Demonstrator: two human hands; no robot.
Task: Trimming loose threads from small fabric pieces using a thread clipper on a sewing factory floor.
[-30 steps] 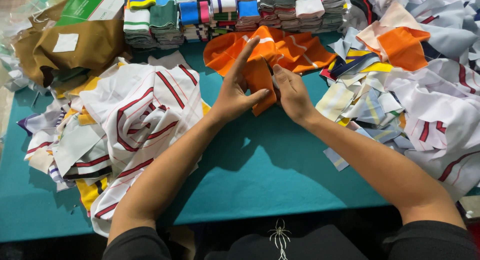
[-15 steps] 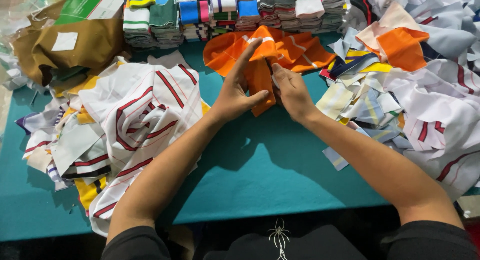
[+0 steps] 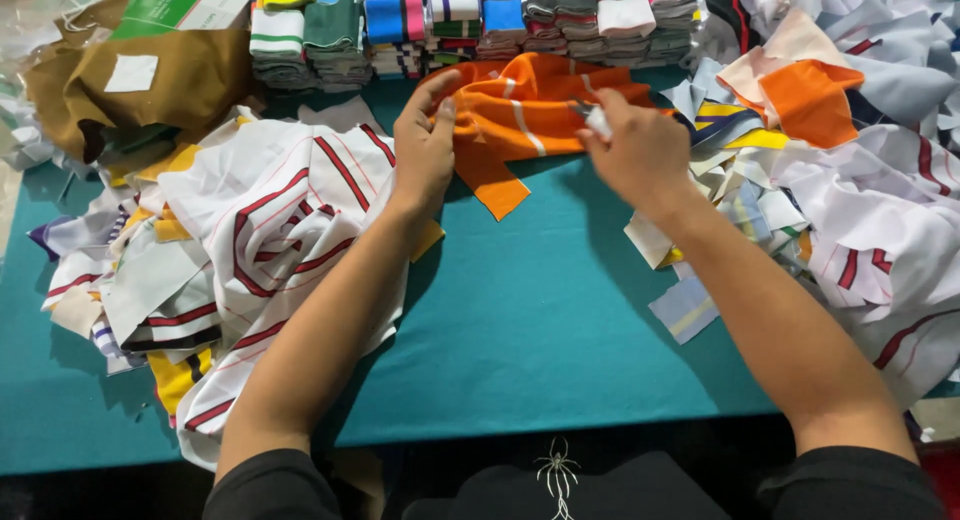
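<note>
Head camera, looking down at a teal cloth-covered table [image 3: 540, 320].

Since a second ago, the orange knitted fabric piece with thin white stripes [image 3: 530, 110] has been spread wider and flatter across the far middle of the table; before, it was bunched up between the two hands. The right hand has also drawn a little to the right along the fabric's edge. This suggests the piece is being opened out and checked along its edge.

The left hand [image 3: 425, 145] lies with fingers half open, fingertips pressing the left edge of the orange fabric and pinching a fold lightly. The right hand [image 3: 635, 150] is closed around a small pale tool, possibly thread snips, though it is blurred; it touches the fabric's right edge.

To the left sits a heap of white fabric pieces with red and dark stripes [image 3: 250, 240]. To the right lies a pile of white, orange and blue offcuts [image 3: 820, 170]. Along the far edge stands a row of folded striped knit collars in many colours [image 3: 480, 20]. A brown paper-like bag [image 3: 140, 80] rests at far left.
</note>
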